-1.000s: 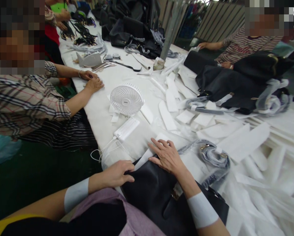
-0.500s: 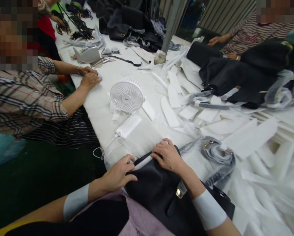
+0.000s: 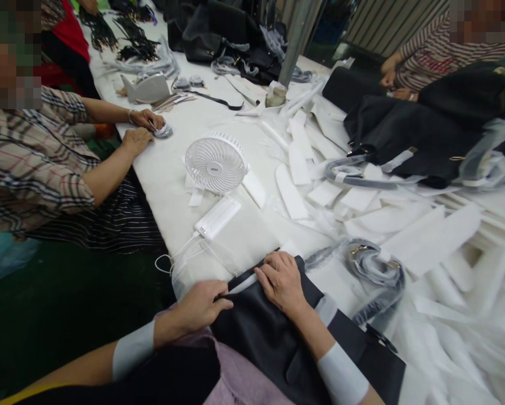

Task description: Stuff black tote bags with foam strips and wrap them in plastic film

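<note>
A black handbag (image 3: 252,332) lies across my lap and the table's near edge. White padding (image 3: 244,285) shows in its narrow opening. My left hand (image 3: 204,306) pinches the left end of the bag's rim between thumb and fingers. Curled over the rim farther right, my right hand (image 3: 283,281) grips the bag's edge beside the padding; its fingertips are partly hidden. A plastic-wrapped strap (image 3: 373,264) with gold-coloured fittings lies coiled to the right of the bag.
A white fan (image 3: 215,163) and a white power bank (image 3: 217,217) with a cable stand ahead. White foam pieces (image 3: 429,236) cover the right side. More black bags (image 3: 404,135) lie beyond. One co-worker's hands (image 3: 145,129) are at the left edge; another person (image 3: 425,62) stands far right.
My right hand has shifted slightly down along the rim, and less of the white padding shows. My left hand has closed on the bag's edge. The left co-worker's hands moved left.
</note>
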### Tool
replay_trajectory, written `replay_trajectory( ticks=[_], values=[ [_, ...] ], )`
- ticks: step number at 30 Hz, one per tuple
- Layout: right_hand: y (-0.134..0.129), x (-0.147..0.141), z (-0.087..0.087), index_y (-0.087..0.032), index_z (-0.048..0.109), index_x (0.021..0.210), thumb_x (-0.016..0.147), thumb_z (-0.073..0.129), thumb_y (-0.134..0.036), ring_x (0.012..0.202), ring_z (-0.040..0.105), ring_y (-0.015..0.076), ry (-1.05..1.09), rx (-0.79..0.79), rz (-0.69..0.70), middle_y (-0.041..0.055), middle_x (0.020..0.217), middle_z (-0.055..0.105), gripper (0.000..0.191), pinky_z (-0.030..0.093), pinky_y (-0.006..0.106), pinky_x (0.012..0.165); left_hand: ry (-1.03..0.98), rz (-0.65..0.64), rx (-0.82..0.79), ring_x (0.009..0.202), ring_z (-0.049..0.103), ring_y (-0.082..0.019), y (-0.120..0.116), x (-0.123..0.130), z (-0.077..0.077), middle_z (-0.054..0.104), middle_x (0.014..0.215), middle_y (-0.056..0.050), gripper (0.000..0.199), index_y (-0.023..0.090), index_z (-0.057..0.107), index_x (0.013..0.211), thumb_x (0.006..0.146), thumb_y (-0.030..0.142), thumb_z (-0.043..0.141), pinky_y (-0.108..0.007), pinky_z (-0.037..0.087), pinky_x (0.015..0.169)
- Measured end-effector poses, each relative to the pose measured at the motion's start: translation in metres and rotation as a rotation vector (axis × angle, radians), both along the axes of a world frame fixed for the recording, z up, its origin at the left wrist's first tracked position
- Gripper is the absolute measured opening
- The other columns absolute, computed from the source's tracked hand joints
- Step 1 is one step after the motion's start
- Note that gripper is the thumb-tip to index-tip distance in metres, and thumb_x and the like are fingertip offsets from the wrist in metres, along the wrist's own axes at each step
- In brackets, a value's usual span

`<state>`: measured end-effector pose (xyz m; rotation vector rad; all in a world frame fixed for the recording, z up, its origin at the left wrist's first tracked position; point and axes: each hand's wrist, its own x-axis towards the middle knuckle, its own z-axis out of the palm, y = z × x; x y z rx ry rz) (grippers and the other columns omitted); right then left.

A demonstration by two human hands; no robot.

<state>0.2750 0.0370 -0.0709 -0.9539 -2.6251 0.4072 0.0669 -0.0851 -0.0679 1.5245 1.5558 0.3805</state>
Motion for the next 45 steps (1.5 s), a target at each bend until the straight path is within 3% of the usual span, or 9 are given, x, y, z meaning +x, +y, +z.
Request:
replay_trajectory(
  ticks=[6, 12, 16, 20, 24, 29, 36, 41, 45],
  values=[
    [-0.004, -0.003, -0.016, -0.020, 0.063, 0.072, 0.097, 0.045, -0.032, 0.079, 0.051, 0.0190, -0.052, 0.021, -0.035, 0.0047, 0.077, 0.061, 0.033, 0.038, 0.037, 0.081, 0.003, -0.112, 0.417, 0.114, 0.053, -0.023, 0.010, 0.017, 0.023, 0.058, 0.121, -0.011, 0.016, 0.018, 0.058, 0.105, 0.091, 0.022, 0.052, -0.039, 0.044, 0.099],
    [-0.003, 0.000, -0.012, -0.015, 0.060, 0.111, 0.098, 0.038, -0.022, 0.091, 0.061, 0.0199, 0.107, -0.119, -0.171, 0.0091, 0.096, 0.069, 0.026, 0.048, 0.037, 0.086, 0.239, -0.447, 0.659, 0.143, 0.030, -0.029, 0.014, 0.044, -0.013, 0.034, 0.153, -0.017, 0.055, 0.010, 0.030, 0.147, 0.095, 0.022, 0.043, -0.046, 0.038, 0.113],
    [-0.033, 0.030, 0.021, -0.018, 0.055, 0.124, 0.098, 0.036, -0.018, 0.119, 0.056, 0.0210, 0.227, -0.085, -0.295, 0.0109, 0.123, 0.065, 0.033, 0.047, 0.041, 0.102, 0.320, -0.438, 0.701, 0.144, 0.028, -0.029, 0.013, 0.044, -0.034, 0.031, 0.155, -0.018, 0.055, 0.009, 0.029, 0.148, 0.097, 0.025, 0.041, -0.047, 0.039, 0.112],
    [-0.106, 0.053, 0.046, -0.019, 0.054, 0.131, 0.096, 0.044, -0.024, 0.130, 0.048, 0.0289, 0.027, -0.008, -0.484, 0.0137, 0.133, 0.059, 0.036, 0.044, 0.053, 0.105, 0.349, -0.464, 0.745, 0.143, 0.031, -0.029, 0.013, 0.042, -0.032, 0.032, 0.154, -0.019, 0.054, 0.008, 0.030, 0.147, 0.097, 0.025, 0.039, -0.047, 0.040, 0.112],
    [-0.164, 0.049, 0.030, -0.018, 0.050, 0.137, 0.093, 0.053, -0.029, 0.134, 0.044, 0.0348, -0.156, -0.085, -0.570, 0.0173, 0.142, 0.051, 0.046, 0.042, 0.057, 0.105, 0.432, -0.520, 0.784, 0.142, 0.032, -0.030, 0.014, 0.044, -0.019, 0.035, 0.152, -0.020, 0.052, 0.005, 0.036, 0.144, 0.097, 0.027, 0.039, -0.049, 0.036, 0.113],
    [-0.176, 0.044, 0.006, -0.021, 0.047, 0.140, 0.092, 0.054, -0.031, 0.139, 0.037, 0.0305, -0.104, -0.119, -0.623, 0.0141, 0.147, 0.046, 0.050, 0.036, 0.053, 0.112, 0.456, -0.608, 0.893, 0.144, 0.027, -0.035, 0.026, 0.054, 0.001, 0.028, 0.156, -0.018, 0.058, 0.013, 0.036, 0.147, 0.095, 0.038, 0.046, -0.057, 0.028, 0.115],
    [-0.188, 0.052, 0.025, -0.019, 0.048, 0.138, 0.088, 0.061, -0.033, 0.137, 0.040, 0.0278, 0.145, -0.155, -0.703, 0.0137, 0.146, 0.047, 0.054, 0.036, 0.049, 0.114, 0.462, -0.692, 0.918, 0.142, 0.024, -0.044, 0.035, 0.065, -0.023, 0.024, 0.156, -0.022, 0.063, 0.026, 0.044, 0.144, 0.086, 0.046, 0.060, -0.061, 0.034, 0.107],
    [-0.237, 0.098, 0.049, -0.020, 0.065, 0.105, 0.090, 0.054, -0.046, 0.084, 0.069, 0.0233, 0.650, -0.134, -1.465, 0.0090, 0.094, 0.072, 0.032, 0.058, 0.037, 0.073, 0.475, -0.677, 0.933, 0.144, 0.021, -0.043, 0.033, 0.063, -0.032, 0.028, 0.156, -0.018, 0.057, 0.028, 0.047, 0.142, 0.087, 0.045, 0.055, -0.065, 0.026, 0.109],
    [-0.265, 0.155, 0.055, -0.017, 0.063, 0.096, 0.076, 0.065, -0.056, 0.046, 0.058, 0.0148, 0.963, -0.267, -1.914, 0.0018, 0.067, 0.066, 0.044, 0.041, 0.025, 0.038, 0.382, -0.660, 0.945, 0.146, 0.014, -0.042, 0.028, 0.061, -0.033, 0.031, 0.155, -0.016, 0.054, 0.025, 0.051, 0.139, 0.089, 0.044, 0.047, -0.066, 0.024, 0.111]
  ],
)
